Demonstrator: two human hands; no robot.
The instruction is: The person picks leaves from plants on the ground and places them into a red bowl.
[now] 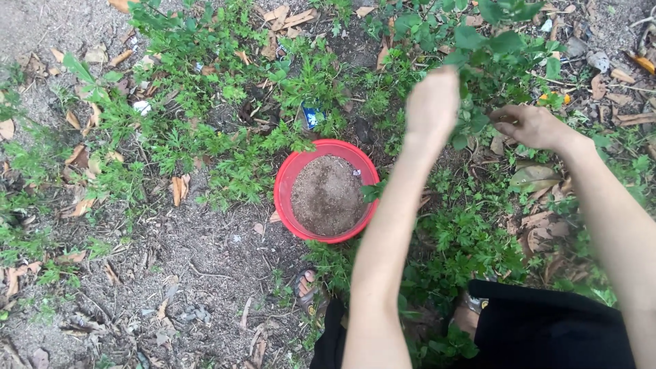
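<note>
My left hand (432, 101) is raised over the green plants, blurred, its fingers curled together; I cannot see anything in it. My right hand (529, 125) reaches into the leafy plant (492, 41) at the upper right, fingers closed around a stem or leaves. A red round bucket (283, 188) filled with brown soil stands on the ground just left of my left forearm.
Low green weeds (225, 116) and dry brown leaves (179, 188) cover the bare earth. A small blue scrap (311, 116) lies behind the bucket. My sandalled foot (306, 287) and black clothing (547, 328) are at the bottom.
</note>
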